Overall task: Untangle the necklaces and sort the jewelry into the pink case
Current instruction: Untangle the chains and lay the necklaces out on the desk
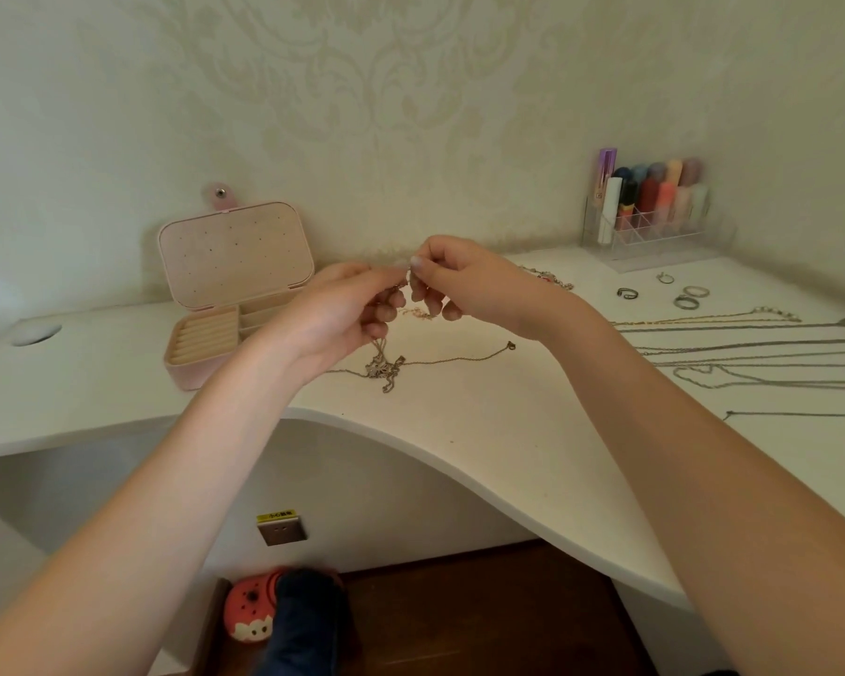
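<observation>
While both hands pinch its chain, the tangled necklace hangs below them.

a clear organizer with colored tubes stands at the wall on the white surface. below, a wall socket and a red slipper on the floor.

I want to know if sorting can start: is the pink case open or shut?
Open. The pink case has its lid standing upright at the back, showing the ring rolls inside.
</observation>
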Motion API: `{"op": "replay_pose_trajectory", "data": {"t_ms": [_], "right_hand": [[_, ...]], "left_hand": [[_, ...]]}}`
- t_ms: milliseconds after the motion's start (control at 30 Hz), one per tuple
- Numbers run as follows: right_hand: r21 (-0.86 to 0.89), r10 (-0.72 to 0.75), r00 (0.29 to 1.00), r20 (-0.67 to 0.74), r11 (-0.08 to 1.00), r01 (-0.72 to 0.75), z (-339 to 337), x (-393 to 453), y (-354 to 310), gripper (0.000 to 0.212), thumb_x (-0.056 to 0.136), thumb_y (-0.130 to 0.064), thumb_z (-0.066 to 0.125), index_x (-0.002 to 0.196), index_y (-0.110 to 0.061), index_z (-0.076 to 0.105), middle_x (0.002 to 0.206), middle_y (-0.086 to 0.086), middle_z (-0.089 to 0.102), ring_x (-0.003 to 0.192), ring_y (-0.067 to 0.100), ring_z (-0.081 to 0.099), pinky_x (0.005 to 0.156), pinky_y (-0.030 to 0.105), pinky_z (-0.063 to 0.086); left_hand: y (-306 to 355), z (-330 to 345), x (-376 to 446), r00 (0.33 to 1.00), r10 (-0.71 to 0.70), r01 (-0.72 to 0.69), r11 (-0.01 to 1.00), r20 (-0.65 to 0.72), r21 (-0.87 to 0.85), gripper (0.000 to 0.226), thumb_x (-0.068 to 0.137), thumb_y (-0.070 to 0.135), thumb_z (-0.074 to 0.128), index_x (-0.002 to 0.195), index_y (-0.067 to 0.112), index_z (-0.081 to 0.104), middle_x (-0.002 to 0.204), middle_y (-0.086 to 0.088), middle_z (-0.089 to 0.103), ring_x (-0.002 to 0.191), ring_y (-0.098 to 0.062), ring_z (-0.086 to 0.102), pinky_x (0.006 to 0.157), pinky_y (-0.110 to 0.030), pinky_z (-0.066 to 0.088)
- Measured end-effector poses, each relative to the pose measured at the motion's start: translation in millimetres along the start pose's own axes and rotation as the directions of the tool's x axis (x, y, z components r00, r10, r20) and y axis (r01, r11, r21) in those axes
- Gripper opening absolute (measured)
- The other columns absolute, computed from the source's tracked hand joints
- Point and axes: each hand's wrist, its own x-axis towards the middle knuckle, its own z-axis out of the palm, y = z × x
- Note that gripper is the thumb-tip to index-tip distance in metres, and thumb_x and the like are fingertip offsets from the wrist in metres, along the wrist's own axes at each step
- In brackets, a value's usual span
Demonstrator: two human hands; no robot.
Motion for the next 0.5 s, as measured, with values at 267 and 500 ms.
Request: {"op": "replay_pose_trajectory", "data": {"t_ms": [267, 500], "right_hand": [[0.590, 0.065, 0.995, 0.081, 0.801, -0.100, 0.1, 2.5, 6.0, 0.020, 0.101, -0.015, 0.039, 0.089, -0.009, 0.053, 0.083, 0.002, 0.051, 0.059, 0.007, 0.044, 0.045, 0.016, 0.026], [0.871, 0.043, 0.979, 0.200, 0.450, -0.198, 3.9, -0.4, 8.4, 0.026, 0.096, -0.020, 0.036, 0.072, -0.014, 0.044, 0.073, 0.000, 0.048, 0.053, 0.008, 0.035, 0.045, 0.017, 0.021]], "left_hand": [[-0.1, -3.3, 1.8, 0.984, 0.145, -0.150, 0.988, -0.102, -0.038, 0.017, 0.091, -0.002, 0.051, 0.088, 0.010, 0.062, 0.072, -0.002, 0.067, 0.048, -0.005, 0.051, 0.039, -0.013, 0.030], [-1.2, 4.1, 1.3, 0.915, 0.331, -0.313, 0.943, -0.231, 0.113, 0.020, 0.094, 0.004, 0.047, 0.088, 0.017, 0.061, 0.070, 0.006, 0.067, 0.040, -0.006, 0.044, 0.040, -0.015, 0.031]]}}
